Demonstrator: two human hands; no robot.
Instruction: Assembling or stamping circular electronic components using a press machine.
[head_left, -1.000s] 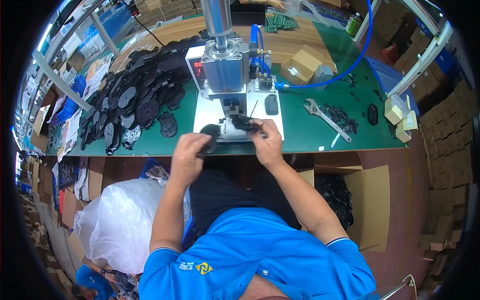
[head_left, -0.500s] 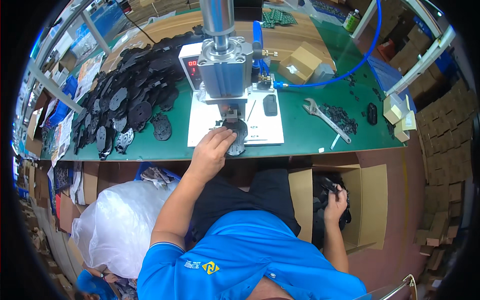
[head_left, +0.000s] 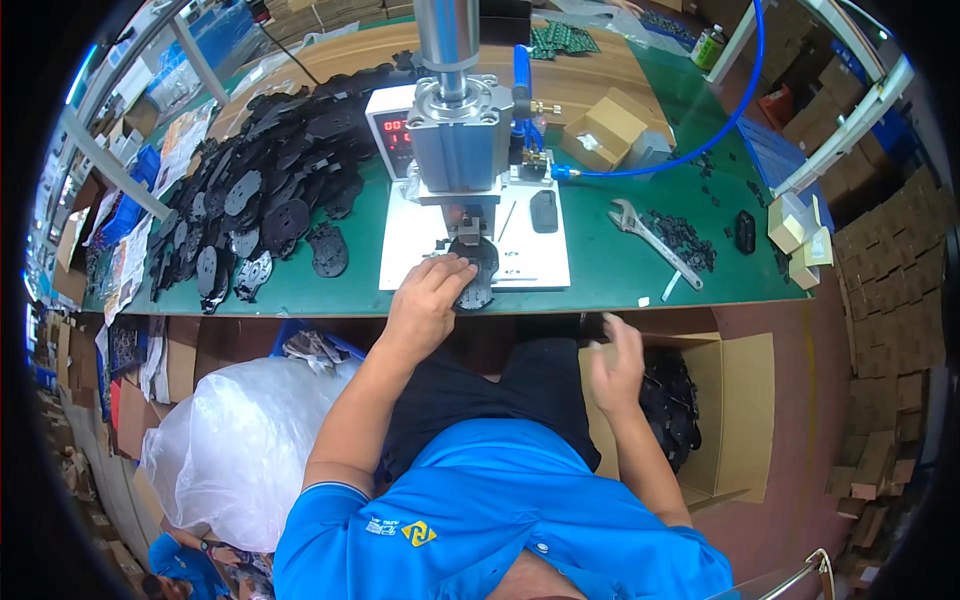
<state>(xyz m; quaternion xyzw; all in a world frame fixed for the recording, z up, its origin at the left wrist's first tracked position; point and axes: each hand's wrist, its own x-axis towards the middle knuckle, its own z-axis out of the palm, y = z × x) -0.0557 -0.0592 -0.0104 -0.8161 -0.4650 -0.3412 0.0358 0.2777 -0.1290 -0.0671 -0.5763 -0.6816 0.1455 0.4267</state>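
My left hand (head_left: 424, 302) grips the left edge of a black, rounded plastic plate (head_left: 483, 278), with the fingertips on its upper face. That plate lies at the front of the white base (head_left: 545, 262) of a pneumatic press (head_left: 458, 150); the press head stands over its far end. My right hand (head_left: 618, 368) is in the air below the table edge, beside a cardboard box (head_left: 745, 405) of black parts (head_left: 672, 405). Its fingers are apart, and nothing shows in them.
A large heap of similar black plates (head_left: 290, 150) covers the table's left side. An adjustable wrench (head_left: 655, 243) and small black pieces (head_left: 685, 240) lie to the right. A blue air hose (head_left: 690, 150) arches over the table. White plastic sacking (head_left: 245, 440) bulges on my left.
My right hand has come out of the box, moving left and toward the table; the dark part it held is gone from it. My left hand stays on the plate.
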